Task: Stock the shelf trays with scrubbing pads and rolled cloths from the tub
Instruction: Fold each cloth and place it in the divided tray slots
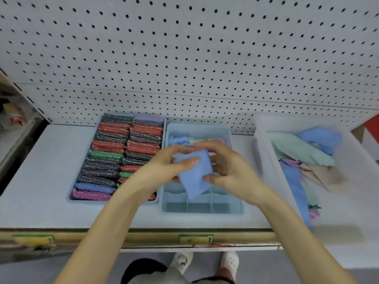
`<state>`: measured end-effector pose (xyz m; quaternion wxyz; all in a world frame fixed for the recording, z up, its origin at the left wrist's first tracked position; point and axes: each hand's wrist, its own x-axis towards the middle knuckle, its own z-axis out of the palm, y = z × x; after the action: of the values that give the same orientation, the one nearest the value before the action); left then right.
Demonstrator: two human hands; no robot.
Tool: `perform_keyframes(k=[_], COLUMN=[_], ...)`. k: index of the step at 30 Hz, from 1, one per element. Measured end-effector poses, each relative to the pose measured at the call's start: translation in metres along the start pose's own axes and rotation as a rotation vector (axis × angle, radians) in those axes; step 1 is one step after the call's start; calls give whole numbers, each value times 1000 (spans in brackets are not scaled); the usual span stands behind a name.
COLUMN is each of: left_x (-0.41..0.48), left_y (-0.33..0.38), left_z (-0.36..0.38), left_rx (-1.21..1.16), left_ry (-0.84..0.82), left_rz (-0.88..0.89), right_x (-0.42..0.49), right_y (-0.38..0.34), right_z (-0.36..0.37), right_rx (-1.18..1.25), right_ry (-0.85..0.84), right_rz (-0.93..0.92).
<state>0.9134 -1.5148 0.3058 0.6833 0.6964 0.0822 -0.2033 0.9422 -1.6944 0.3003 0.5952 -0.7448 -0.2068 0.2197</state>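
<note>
Both my hands curl onto one blue cloth [194, 177] just above the divided tray [178, 208]: my left hand [162, 169] pinches its nine o'clock edge and my right hand [229, 169] grips the three o'clock edge. It looks light, limp and not slippery, so I judge the folded edges are the place to hold it. I count two trays and one tub [264, 160]: about three rolled cloths [178, 139] at twelve o'clock, two columns of scrubbing pads [114, 144] at nine, and an uncountable tangle at three.
</note>
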Motion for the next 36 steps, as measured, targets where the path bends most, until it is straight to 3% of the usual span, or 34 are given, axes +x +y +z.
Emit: perform_keyframes(k=[2, 5, 8, 18, 23, 31, 36], left_x=[2, 5, 4, 0, 4, 9, 6], left_y=[-1, -7, -13, -20, -23, -23, -19], left_z=[-2, -5, -5, -3, 13, 31, 32], left_rx=[42, -75, -204, -640, -760, -646, -564], left_ry=[3, 116, 175, 114, 86, 125, 96], left_rz=[18, 93, 127, 123, 154, 207, 232], right_x=[1, 0, -3, 7, 13, 8, 4], right_y=[-3, 3, 12, 5, 6, 0, 3], right_z=[1, 4, 11, 23, 38, 41, 30], right_rx=[-5, 203, 460, 520, 531, 381, 469], right_ry=[47, 199, 133, 314, 650, 871, 865], right_rz=[41, 152, 294, 111, 74, -83, -26])
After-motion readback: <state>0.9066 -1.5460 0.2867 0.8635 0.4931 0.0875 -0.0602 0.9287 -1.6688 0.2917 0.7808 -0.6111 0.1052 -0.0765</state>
